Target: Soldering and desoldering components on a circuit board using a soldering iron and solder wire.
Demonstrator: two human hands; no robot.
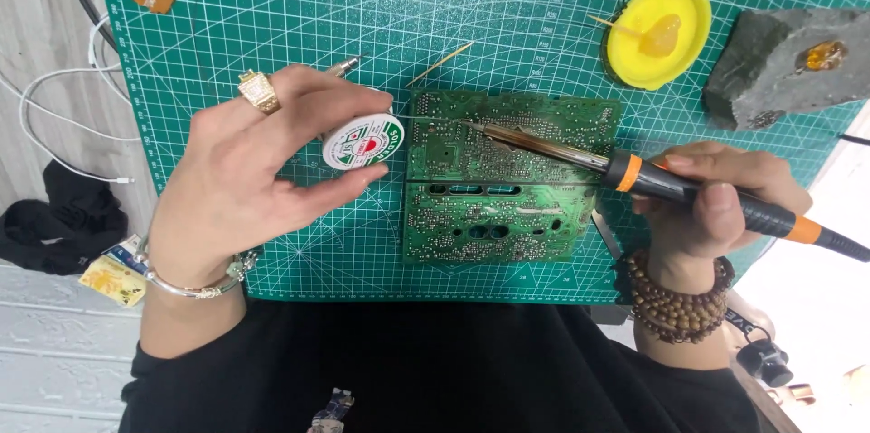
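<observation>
Circuit board (507, 179) on green cutting mat (507, 25)

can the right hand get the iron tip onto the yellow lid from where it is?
Probably yes. The right hand holds the soldering iron with its tip over the green circuit board. The yellow lid lies open on the mat just beyond, nothing between them.

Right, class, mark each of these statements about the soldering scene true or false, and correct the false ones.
1. The right hand holds a soldering iron. True.
2. The iron's tip is over the yellow lid. False: it is at the green circuit board.
3. The left hand holds a small solder spool. True.
4. The work lies on a red mat. False: the cutting mat is green.
5. The left hand wears a gold ring. True.
</observation>
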